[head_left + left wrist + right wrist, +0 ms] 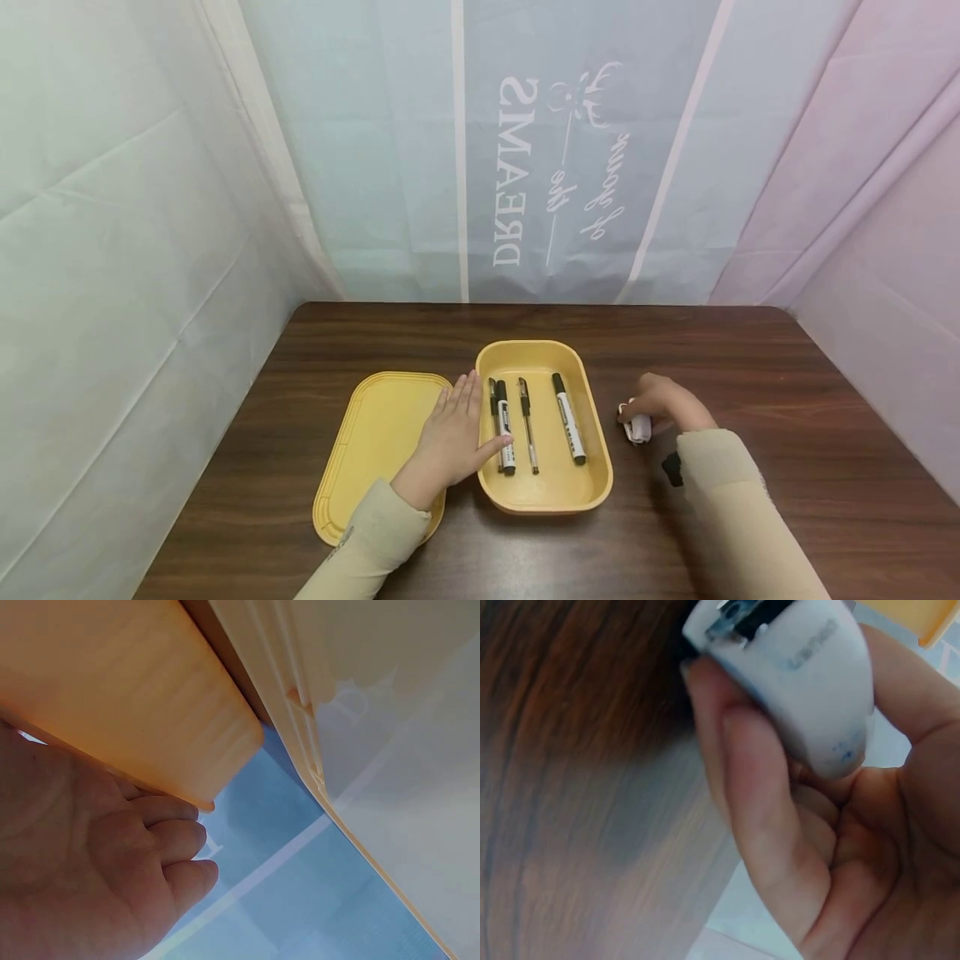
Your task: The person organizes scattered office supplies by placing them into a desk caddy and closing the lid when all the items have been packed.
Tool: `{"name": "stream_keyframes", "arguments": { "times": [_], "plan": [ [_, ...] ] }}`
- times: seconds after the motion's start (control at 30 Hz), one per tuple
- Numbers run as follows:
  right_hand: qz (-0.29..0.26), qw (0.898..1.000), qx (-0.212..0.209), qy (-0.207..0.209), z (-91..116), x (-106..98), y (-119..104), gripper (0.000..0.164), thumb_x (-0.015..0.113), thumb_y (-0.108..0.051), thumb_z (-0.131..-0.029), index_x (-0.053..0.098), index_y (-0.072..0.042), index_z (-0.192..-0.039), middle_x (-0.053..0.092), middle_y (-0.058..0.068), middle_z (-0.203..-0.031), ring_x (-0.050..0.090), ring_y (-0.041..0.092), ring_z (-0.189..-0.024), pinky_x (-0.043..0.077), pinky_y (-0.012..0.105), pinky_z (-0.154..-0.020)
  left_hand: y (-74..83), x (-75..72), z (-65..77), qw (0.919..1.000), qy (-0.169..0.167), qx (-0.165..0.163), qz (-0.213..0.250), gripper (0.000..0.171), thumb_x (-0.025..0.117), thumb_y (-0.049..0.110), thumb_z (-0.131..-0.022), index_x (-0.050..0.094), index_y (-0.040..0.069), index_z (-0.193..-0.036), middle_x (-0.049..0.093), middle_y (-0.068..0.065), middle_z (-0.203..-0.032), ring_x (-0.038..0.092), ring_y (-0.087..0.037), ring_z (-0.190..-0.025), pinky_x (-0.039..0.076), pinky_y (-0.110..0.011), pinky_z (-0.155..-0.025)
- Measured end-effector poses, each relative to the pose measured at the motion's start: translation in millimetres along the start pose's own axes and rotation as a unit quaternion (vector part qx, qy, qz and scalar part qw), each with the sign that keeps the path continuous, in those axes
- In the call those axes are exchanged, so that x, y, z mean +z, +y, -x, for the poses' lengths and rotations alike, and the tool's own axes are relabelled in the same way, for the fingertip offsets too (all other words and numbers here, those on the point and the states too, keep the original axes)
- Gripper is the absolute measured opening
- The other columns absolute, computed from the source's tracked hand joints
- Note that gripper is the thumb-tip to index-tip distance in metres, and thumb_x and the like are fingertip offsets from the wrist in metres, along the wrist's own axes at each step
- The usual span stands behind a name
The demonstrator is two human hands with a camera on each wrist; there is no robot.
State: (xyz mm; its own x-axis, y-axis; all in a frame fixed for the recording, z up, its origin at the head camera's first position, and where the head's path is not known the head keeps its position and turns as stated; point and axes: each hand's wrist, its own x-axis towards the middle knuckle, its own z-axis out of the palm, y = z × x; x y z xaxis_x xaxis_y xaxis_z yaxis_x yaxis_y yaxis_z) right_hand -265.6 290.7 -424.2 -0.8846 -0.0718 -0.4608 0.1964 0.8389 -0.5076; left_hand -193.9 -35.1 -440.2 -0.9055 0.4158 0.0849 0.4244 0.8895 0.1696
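Observation:
A yellow plastic box (543, 500) stands on the table with pens and markers inside. My left hand (448, 433) rests along its left rim, fingers stretched out and the thumb reaching over the edge above a marker (506, 429). In the left wrist view, the left hand (97, 847) lies against the box's outer wall (150, 690). To the right of the box, my right hand (663, 402) grips a small white stapler (639, 428) just over the table. The right wrist view shows the stapler (817, 682) between thumb and fingers, its metal end facing away from the palm.
A yellow lid (375, 450) lies flat left of the box, partly under my left forearm. Inside the box are another marker (570, 421), a slim pen (528, 425) and a second pen (493, 400). Printed curtains (405, 167) hang behind the dark wooden table (750, 358).

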Motion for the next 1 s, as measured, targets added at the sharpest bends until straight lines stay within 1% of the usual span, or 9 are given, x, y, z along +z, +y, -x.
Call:
{"name": "stream_keyframes", "arguments": {
  "times": [0.17, 0.47, 0.63, 0.87, 1.0],
  "plan": [
    [-0.032, 0.999, -0.005, -0.016, 2.7, 0.6, 4.2, 0.029, 0.072, -0.012, -0.075, 0.052, 0.007, -0.085, 0.056, 0.014, -0.078, 0.060, 0.020, -0.064, 0.055, 0.035, -0.058, -0.3, 0.7, 1.6, 1.0000, 0.001, 0.001, 0.002, 0.091, 0.041, 0.061, -0.092, 0.018, -0.007, -0.147, 0.015, -0.021, -0.154, 0.015, -0.032, -0.142, 0.015, -0.045, -0.114],
    [-0.043, 0.998, -0.019, -0.028, 4.0, 0.7, 9.7, 0.022, 0.071, -0.013, -0.076, 0.056, 0.005, -0.078, 0.057, 0.010, -0.074, 0.059, 0.017, -0.062, 0.055, 0.033, -0.058, -0.3, 1.9, 3.0, 1.0000, 0.003, 0.005, -0.005, 0.091, 0.041, 0.062, -0.092, 0.019, -0.008, -0.147, 0.016, -0.022, -0.154, 0.015, -0.032, -0.142, 0.015, -0.045, -0.114],
    [-0.071, 0.996, -0.030, -0.037, 3.0, 0.1, 15.9, 0.019, 0.071, -0.013, -0.076, 0.060, 0.003, -0.074, 0.059, 0.007, -0.069, 0.059, 0.014, -0.059, 0.055, 0.033, -0.058, -0.1, 1.2, 4.1, 1.0000, 0.001, 0.002, 0.000, 0.091, 0.041, 0.062, -0.092, 0.018, -0.007, -0.147, 0.015, -0.021, -0.154, 0.013, -0.031, -0.142, 0.014, -0.045, -0.114],
    [-0.102, 0.993, -0.024, -0.046, 3.2, -0.9, 19.9, 0.019, 0.071, -0.012, -0.077, 0.059, 0.002, -0.072, 0.059, 0.007, -0.068, 0.059, 0.014, -0.060, 0.055, 0.032, -0.058, -1.4, 3.0, 4.5, 1.0000, 0.002, 0.003, -0.001, 0.091, 0.040, 0.063, -0.092, 0.018, -0.007, -0.147, 0.014, -0.020, -0.154, 0.012, -0.031, -0.142, 0.013, -0.045, -0.114],
    [-0.117, 0.991, -0.036, -0.055, 2.1, -1.0, 22.9, 0.018, 0.070, -0.011, -0.078, 0.060, 0.000, -0.068, 0.059, 0.005, -0.064, 0.059, 0.013, -0.059, 0.055, 0.031, -0.058, -2.1, 4.0, 4.7, 1.0000, 0.003, 0.005, -0.004, 0.091, 0.039, 0.063, -0.092, 0.018, -0.007, -0.147, 0.014, -0.020, -0.154, 0.013, -0.031, -0.142, 0.014, -0.045, -0.114]
  ]
}}
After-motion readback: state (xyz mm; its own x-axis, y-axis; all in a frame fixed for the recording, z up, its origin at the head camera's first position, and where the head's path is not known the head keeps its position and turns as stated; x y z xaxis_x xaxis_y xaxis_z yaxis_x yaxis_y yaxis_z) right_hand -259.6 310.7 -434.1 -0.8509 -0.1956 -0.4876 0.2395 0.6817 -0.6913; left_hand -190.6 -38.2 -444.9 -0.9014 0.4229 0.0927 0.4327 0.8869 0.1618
